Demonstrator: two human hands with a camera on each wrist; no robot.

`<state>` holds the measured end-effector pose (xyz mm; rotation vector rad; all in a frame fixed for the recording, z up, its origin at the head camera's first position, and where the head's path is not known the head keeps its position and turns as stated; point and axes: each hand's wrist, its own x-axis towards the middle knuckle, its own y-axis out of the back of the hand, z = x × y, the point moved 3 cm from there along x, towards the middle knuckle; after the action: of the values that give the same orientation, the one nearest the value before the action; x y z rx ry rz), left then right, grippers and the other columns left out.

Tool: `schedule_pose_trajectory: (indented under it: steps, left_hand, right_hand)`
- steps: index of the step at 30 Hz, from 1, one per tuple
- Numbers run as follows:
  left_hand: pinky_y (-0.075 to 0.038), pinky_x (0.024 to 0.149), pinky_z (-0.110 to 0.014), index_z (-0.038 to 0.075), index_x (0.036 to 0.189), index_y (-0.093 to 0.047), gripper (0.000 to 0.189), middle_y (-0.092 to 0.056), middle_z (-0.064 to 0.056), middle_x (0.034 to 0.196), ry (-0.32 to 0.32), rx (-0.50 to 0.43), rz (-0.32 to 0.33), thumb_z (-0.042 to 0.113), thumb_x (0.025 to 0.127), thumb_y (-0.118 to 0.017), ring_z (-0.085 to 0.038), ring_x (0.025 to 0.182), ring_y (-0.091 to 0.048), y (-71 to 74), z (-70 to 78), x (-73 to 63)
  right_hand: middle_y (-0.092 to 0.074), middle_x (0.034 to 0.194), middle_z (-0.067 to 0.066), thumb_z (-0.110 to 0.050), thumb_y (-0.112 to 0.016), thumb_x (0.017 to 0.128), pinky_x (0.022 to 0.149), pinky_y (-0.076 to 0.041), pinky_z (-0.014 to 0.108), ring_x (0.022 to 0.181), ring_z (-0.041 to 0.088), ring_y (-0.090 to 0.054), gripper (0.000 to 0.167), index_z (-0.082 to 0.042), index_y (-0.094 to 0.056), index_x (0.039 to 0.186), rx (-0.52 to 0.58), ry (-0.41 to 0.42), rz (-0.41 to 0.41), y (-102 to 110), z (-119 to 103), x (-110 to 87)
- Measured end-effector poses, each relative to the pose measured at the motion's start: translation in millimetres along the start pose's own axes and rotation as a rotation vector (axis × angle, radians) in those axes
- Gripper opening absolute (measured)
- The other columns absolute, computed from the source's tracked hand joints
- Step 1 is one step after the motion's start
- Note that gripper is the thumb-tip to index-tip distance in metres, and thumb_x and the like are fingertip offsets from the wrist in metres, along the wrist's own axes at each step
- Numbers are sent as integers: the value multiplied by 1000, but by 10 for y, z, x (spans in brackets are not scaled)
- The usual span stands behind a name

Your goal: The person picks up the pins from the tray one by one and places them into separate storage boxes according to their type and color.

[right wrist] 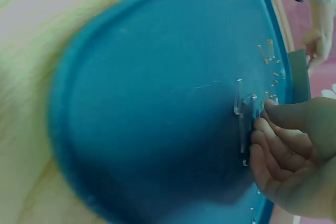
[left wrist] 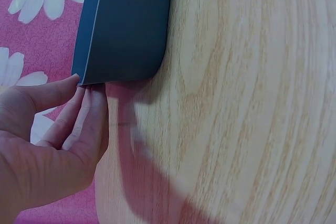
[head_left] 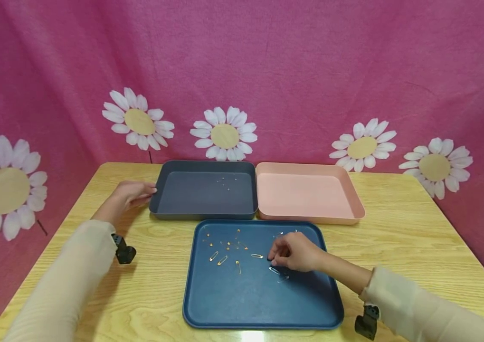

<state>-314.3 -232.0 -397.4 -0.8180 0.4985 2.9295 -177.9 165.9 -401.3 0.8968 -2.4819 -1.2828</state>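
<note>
My left hand (head_left: 132, 192) is at the left side of the dark grey tray (head_left: 207, 209). Thumb and fingers pinch that tray's rim (left wrist: 90, 35) in the left wrist view. Over the right half of the blue tray (head_left: 263, 304), my right hand (head_left: 295, 251) reaches down with bent fingers, thumb tip close to the index fingertip. Silver safety pins (head_left: 274, 270) lie right beside those fingertips; I cannot tell whether one is between them. Gold safety pins (head_left: 222, 260) are scattered over the blue tray's left and middle part.
A pink tray (head_left: 306, 190) stands right of the dark grey one, edge to edge. Several tiny gold pieces (head_left: 228, 189) lie in the dark grey tray. The wooden table (head_left: 404, 228) backs onto a pink curtain (head_left: 293, 71) with daisies.
</note>
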Motion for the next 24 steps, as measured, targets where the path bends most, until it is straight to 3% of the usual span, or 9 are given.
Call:
schedule_pose_trajectory:
  steps: [2,5,12,24]
  left_hand:
    - [-48,103,-25,2,144,-39,50,-36,-14,153,9,-1,1,10,96,-52,-11,116,-59,-7,-1,8]
    - [-41,110,-30,3,145,-38,50,-34,-14,154,12,-10,-7,10,97,-50,-21,137,-42,-17,1,13]
    - [-39,112,-32,3,146,-36,51,-32,-14,155,12,-25,-8,9,97,-50,-23,140,-38,-17,11,11]
    - [-40,111,-32,3,146,-37,51,-35,-14,153,17,-6,-1,10,97,-50,-22,138,-39,-37,3,22]
  right_hand:
    - [-66,68,-3,-10,-76,80,56,-46,13,60,-5,-49,5,-8,-72,81,1,2,7,-14,-4,-30]
    - [-63,65,-3,-10,-80,76,54,-45,13,59,-5,-46,10,-8,-70,78,-13,15,25,-33,-13,-66]
    - [-60,62,-5,-13,-83,72,53,-42,13,58,-2,-47,16,-10,-67,72,-91,33,71,-41,-74,-107]
    - [-58,57,-7,-10,-77,78,48,-39,13,53,-4,-41,17,-12,-66,65,-81,-2,26,-89,-124,-124]
